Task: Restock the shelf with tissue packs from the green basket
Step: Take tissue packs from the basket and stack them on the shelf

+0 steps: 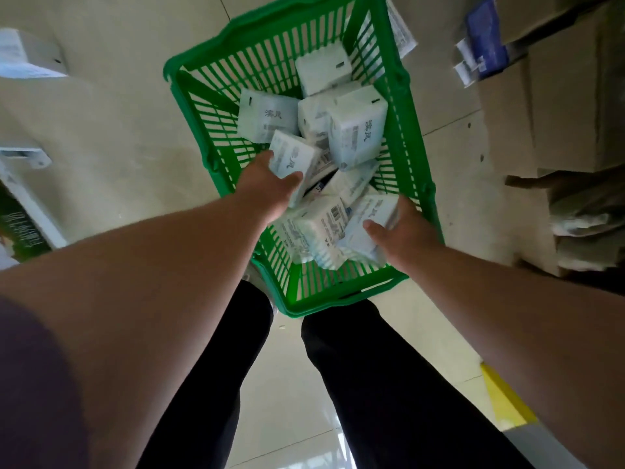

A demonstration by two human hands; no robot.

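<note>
Two hands reach down into the green slatted plastic basket (411, 130) on the floor. The left hand (270, 189) pinches a white plastic-wrapped tissue pack (292, 160) lying tilted, long axis running away from the person. The right hand (404, 231) grips another white pack (372, 221) by the near right wall. More loose packs crowd between them; cardboard boxes (558, 106) stand to the right.

Shop aisle: green basket (411, 137), cardboard cartons (568, 106), tiled floor (118, 130).
</note>
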